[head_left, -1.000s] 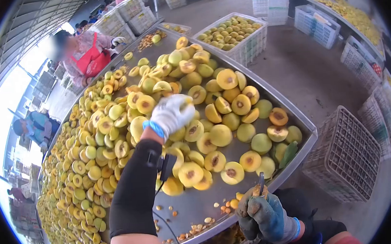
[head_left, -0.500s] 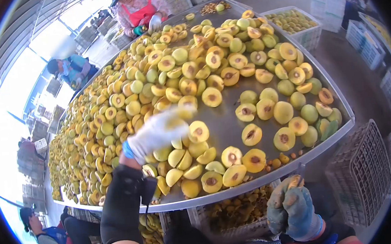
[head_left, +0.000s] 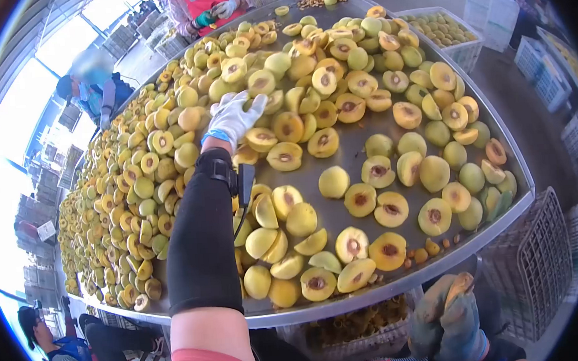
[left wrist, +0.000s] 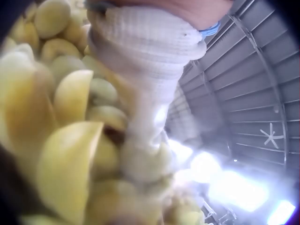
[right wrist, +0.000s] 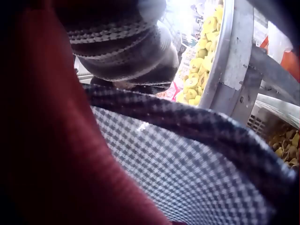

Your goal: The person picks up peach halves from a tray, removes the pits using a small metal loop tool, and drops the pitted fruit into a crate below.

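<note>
My left hand [head_left: 234, 117], in a white knit glove, reaches over the heap of yellow-green stone fruit [head_left: 172, 138] with fingers spread. In the left wrist view its gloved fingertips are blurred right at a round fruit [left wrist: 145, 161]. Many fruits are cut in half, with brown stones or hollows showing, like the half [head_left: 391, 209] on the metal table [head_left: 316, 185]. Low at the near edge, my right hand [head_left: 446, 320], in a stained blue-grey glove, keeps its fingers curled. The thin metal tool seen in it earlier is hidden now.
A raised metal rim [head_left: 403, 281] bounds the table. Under it stands a crate of brownish fruit pieces [head_left: 359, 320]. A plastic crate [head_left: 530, 271] stands at right, a fruit-filled crate [head_left: 443, 32] beyond the far side. A person in a red apron [head_left: 203, 5] works across the table.
The head view has swung left. My left hand has swept toward me, then back out to the heap, and its fingers have spread. The tool in my right hand has gone from sight; that hand stays curled.
</note>
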Tool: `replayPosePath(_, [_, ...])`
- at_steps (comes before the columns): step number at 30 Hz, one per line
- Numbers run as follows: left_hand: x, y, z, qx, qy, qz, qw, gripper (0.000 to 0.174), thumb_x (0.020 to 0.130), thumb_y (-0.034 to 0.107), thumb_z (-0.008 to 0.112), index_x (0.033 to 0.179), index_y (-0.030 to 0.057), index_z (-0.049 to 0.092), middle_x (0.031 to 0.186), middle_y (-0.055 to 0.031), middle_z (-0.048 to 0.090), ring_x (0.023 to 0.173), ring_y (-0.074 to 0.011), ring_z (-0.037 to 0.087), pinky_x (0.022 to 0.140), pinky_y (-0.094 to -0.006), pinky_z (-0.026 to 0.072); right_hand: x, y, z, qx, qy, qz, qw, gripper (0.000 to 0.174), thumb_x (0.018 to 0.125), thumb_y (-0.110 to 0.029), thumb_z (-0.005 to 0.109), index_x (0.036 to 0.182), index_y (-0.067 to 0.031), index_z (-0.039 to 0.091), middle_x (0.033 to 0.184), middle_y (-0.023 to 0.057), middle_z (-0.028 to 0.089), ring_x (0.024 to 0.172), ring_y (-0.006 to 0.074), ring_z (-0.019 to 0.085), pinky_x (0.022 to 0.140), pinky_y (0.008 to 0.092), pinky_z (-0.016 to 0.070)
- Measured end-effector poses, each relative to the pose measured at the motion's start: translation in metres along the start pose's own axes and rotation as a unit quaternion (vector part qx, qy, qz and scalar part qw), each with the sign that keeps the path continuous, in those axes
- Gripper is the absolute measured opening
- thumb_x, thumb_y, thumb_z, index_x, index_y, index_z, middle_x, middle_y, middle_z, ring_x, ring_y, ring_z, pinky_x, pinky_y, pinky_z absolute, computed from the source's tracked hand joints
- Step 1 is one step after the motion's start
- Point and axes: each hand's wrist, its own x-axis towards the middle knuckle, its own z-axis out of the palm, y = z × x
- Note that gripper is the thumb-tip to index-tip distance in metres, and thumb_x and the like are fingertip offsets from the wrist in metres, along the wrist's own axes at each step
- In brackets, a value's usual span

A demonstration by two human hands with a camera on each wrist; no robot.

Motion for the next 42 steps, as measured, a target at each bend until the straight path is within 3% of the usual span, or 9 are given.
replayPosePath(10, [-0.145, 0.069, -0.029, -0.270, -0.249, 0.231, 0.901, 0.054, 0.097, 0.042, 0.061, 0.141, 0.0113, 0.053, 0.144, -0.0143, 0.052, 0.136, -0.0272, 0.046, 0.111, -0.0362, 0.0389, -0.023, 0.032, 0.016, -0.052, 0.000, 0.022, 0.998, 0.028, 0.103, -0.034, 0.050, 0.090, -0.0087, 0.051, 0.059, 0.0013, 0.045, 0.041, 0.0087, 0.039, 0.039, 0.0253, 0.0330])
replayPosePath(13, [-0.207, 0.058, -0.110, -0.356, -0.217, 0.144, 0.897, 0.052, 0.097, 0.040, 0.062, 0.139, 0.0097, 0.055, 0.141, -0.0111, 0.057, 0.130, -0.0228, 0.053, 0.108, -0.0337, 0.0418, -0.044, 0.035, 0.008, -0.046, 0.001, 0.003, 0.999, 0.031, 0.104, -0.038, 0.049, 0.090, -0.0098, 0.051, 0.057, 0.0000, 0.045, 0.040, 0.0083, 0.039, 0.038, 0.0251, 0.0329])
replayPosePath(17, [-0.296, -0.011, -0.164, -0.153, -0.041, 0.052, 0.986, 0.044, 0.089, 0.035, 0.067, 0.122, 0.0063, 0.068, 0.109, -0.0167, 0.072, 0.099, -0.0270, 0.070, 0.092, -0.0344, 0.0525, -0.091, 0.036, 0.001, -0.065, -0.032, 0.053, 0.996, 0.030, 0.105, -0.036, 0.046, 0.092, -0.0098, 0.053, 0.056, -0.0013, 0.046, 0.039, 0.0071, 0.040, 0.037, 0.0237, 0.0317])
replayPosePath(24, [-0.383, 0.003, -0.124, -0.173, 0.044, -0.052, 0.983, 0.057, 0.082, 0.045, 0.070, 0.121, 0.0031, 0.066, 0.106, -0.0181, 0.072, 0.099, -0.0302, 0.070, 0.089, -0.0380, 0.0529, -0.126, 0.060, 0.001, -0.175, -0.129, 0.195, 0.956, 0.024, 0.101, -0.029, 0.059, 0.101, -0.0068, 0.066, 0.069, -0.0069, 0.054, 0.056, 0.0019, 0.046, 0.050, 0.0204, 0.0372])
replayPosePath(34, [-0.343, 0.064, -0.051, -0.108, 0.154, 0.021, 0.982, 0.058, 0.075, 0.032, 0.076, 0.123, 0.0038, 0.061, 0.112, -0.0196, 0.065, 0.109, -0.0379, 0.061, 0.097, -0.0434, 0.0484, -0.063, 0.093, 0.016, -0.277, -0.140, -0.036, 0.950, 0.023, 0.098, -0.025, 0.066, 0.102, -0.0027, 0.066, 0.078, -0.0011, 0.061, 0.072, 0.0061, 0.049, 0.064, 0.0281, 0.0459])
replayPosePath(36, [-0.346, 0.054, -0.064, -0.349, 0.136, -0.064, 0.925, 0.046, 0.083, 0.023, 0.074, 0.123, 0.0044, 0.062, 0.118, -0.0127, 0.065, 0.111, -0.0282, 0.062, 0.092, -0.0382, 0.0516, -0.043, 0.105, 0.017, -0.252, -0.143, -0.107, 0.951, 0.026, 0.098, -0.026, 0.066, 0.104, -0.0011, 0.066, 0.080, 0.0044, 0.065, 0.074, 0.0075, 0.051, 0.067, 0.0302, 0.0475])
replayPosePath(40, [-0.390, 0.081, -0.107, -0.858, -0.009, -0.137, 0.495, 0.038, 0.096, 0.020, 0.062, 0.131, 0.0056, 0.059, 0.127, -0.0053, 0.064, 0.116, -0.0195, 0.061, 0.089, -0.0324, 0.0520, -0.019, 0.115, 0.032, -0.060, -0.179, -0.150, 0.970, 0.030, 0.101, -0.028, 0.061, 0.108, 0.0011, 0.065, 0.081, 0.0091, 0.067, 0.077, 0.0077, 0.052, 0.069, 0.0308, 0.0492])
replayPosePath(41, [-0.401, 0.088, -0.101, -0.885, -0.033, -0.107, 0.452, 0.039, 0.098, 0.024, 0.059, 0.132, 0.0043, 0.058, 0.130, -0.0049, 0.062, 0.119, -0.0207, 0.060, 0.090, -0.0337, 0.0515, -0.019, 0.113, 0.036, -0.104, -0.186, -0.141, 0.967, 0.032, 0.102, -0.029, 0.060, 0.108, 0.0014, 0.065, 0.081, 0.0092, 0.067, 0.077, 0.0079, 0.053, 0.070, 0.0310, 0.0496])
replayPosePath(42, [-0.409, 0.092, -0.086, -0.797, 0.016, -0.065, 0.600, 0.040, 0.098, 0.023, 0.058, 0.132, 0.0037, 0.057, 0.130, -0.0065, 0.062, 0.119, -0.0217, 0.060, 0.090, -0.0335, 0.0512, -0.021, 0.111, 0.039, -0.147, -0.192, -0.134, 0.961, 0.033, 0.102, -0.031, 0.059, 0.108, 0.0016, 0.065, 0.082, 0.0094, 0.068, 0.078, 0.0081, 0.053, 0.071, 0.0312, 0.0500])
